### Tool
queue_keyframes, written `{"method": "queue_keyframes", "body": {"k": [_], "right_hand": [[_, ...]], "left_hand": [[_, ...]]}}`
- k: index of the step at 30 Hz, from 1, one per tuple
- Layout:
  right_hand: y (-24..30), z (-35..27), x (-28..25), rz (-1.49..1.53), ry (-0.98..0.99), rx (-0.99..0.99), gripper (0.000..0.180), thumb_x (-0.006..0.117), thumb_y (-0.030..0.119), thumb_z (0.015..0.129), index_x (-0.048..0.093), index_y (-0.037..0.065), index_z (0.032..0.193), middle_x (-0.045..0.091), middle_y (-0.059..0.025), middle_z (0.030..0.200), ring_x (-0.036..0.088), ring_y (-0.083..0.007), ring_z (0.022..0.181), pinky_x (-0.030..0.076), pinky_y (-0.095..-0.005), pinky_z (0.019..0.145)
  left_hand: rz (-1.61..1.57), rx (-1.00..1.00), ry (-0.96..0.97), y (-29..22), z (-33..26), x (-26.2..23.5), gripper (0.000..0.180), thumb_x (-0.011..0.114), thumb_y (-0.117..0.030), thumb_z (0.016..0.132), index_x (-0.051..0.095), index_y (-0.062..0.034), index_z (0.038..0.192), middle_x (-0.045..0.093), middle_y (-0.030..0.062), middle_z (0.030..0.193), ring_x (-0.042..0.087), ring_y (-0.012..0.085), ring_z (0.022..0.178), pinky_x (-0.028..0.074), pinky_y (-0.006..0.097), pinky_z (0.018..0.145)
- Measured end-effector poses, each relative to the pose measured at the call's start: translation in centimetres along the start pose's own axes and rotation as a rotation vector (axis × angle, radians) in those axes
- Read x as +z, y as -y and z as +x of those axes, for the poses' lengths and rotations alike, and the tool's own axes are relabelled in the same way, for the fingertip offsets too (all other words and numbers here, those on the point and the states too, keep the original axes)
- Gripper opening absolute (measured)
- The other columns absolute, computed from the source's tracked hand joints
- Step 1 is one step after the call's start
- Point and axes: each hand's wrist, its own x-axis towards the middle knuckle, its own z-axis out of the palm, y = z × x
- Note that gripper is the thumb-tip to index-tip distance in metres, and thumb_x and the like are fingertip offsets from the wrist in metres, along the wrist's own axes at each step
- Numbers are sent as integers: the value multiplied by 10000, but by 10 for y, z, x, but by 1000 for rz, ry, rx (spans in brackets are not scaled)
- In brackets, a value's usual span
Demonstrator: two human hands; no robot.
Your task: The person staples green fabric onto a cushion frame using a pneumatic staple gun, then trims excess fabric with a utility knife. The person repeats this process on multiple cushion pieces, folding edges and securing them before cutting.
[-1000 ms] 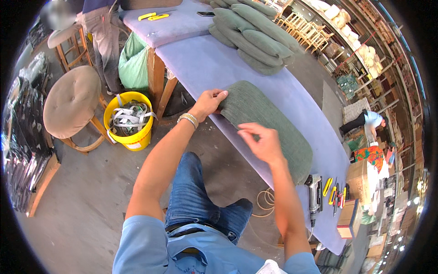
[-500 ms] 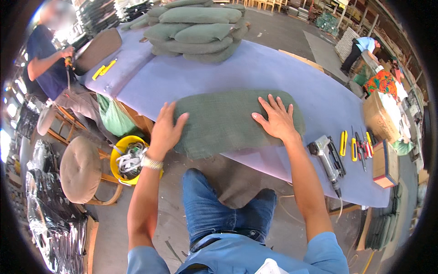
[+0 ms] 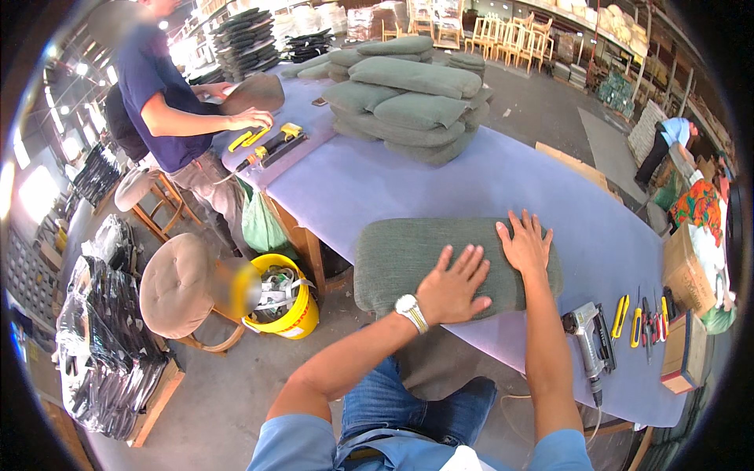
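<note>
The green seat cushion (image 3: 408,263) is laid at the near edge of the lilac worktop (image 3: 503,184), its long axis running left to right; both hands are pressed flat on its top, fingers spread wide and gripping nothing; the left hand (image 3: 454,289) is set nearer, the right hand (image 3: 525,245) farther right.

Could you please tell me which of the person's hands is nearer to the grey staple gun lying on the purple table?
Right. The right hand lies flat on the green cushion at its end towards the staple gun. The left hand rests nearer the cushion's middle, farther away.
</note>
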Motion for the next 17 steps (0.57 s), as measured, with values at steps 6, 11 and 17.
{"method": "queue_keyframes", "body": {"k": [6,11,17], "right_hand": [[-23,-15,14,25,-135,-89,588,420,551,1055,515,227,1536,405,-102,1648,313,-300,1550,191,-605,1251],[-30,-43,4,62,-115,99,601,485,572,1027,510,252,1535,414,-138,1635,334,-328,1536,268,-593,1224],[-42,-60,-25,278,123,402,710,497,632,996,409,258,1594,324,-175,1675,273,-421,1547,278,-617,1218]], "left_hand": [[-157,150,-115,-34,-31,5,896,446,-666,992,403,33,1550,347,252,1642,308,344,1549,199,533,1260],[-630,137,-1,-54,-95,-8,788,526,-595,1013,475,23,1500,411,239,1602,447,359,1457,335,521,1200],[-1093,-362,-274,17,-161,-64,313,675,-304,1025,751,-79,1229,765,156,1183,747,302,1090,586,423,944]]}}
